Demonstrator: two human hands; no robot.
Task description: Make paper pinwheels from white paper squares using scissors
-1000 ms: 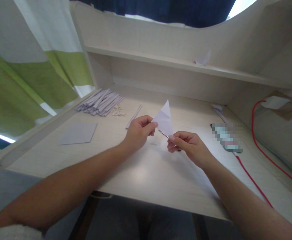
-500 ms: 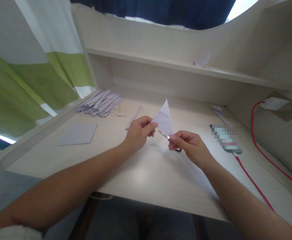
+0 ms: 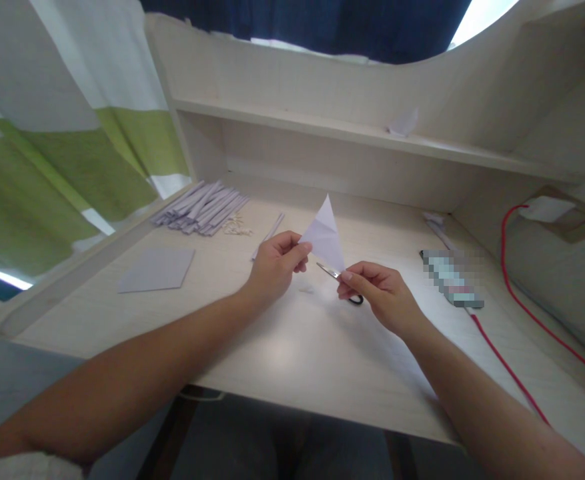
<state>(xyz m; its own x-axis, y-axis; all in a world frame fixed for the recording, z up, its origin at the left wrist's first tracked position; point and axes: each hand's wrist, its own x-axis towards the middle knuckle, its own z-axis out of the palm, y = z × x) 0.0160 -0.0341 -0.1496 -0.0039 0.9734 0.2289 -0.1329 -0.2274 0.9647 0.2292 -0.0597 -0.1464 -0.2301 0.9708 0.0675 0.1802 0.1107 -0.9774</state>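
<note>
Folded paper (image 3: pixel 326 230) is up off the bench (image 3: pixel 282 380) between your two hands, one point upward and one lower corner angled toward your right hand (image 3: pixel 375 287). Your left hand (image 3: pixel 275 260) has its grip narrowed on the near-left corner, thumb on top. Your right grip is closed around a pair of scissors (image 3: pixel 328 270), with the thumb tip at the paper's lower right corner; whether it also pinches that corner, you cannot tell from here.

As for how far things are, the triangle shape and crease lines show that folding has been done on this piece. The blades lie just below the paper's lower edge and appear to be outside it, so no cut seems under way. A small pale scrap (image 3: pixel 305 289) rests on the bench below the paper; it may be an offcut.

Left of the folded paper, a single slim strip (image 3: pixel 275 223) lies loose beyond your left hand. Farther left are small pale bits (image 3: pixel 237 225), a heaped pile of paper strips (image 3: pixel 199 208) and, nearer you, flat square paper (image 3: pixel 157 269), unfolded. None of these is joined to the held piece. Well to the paper's right lies a phone (image 3: pixel 452 280).
</note>
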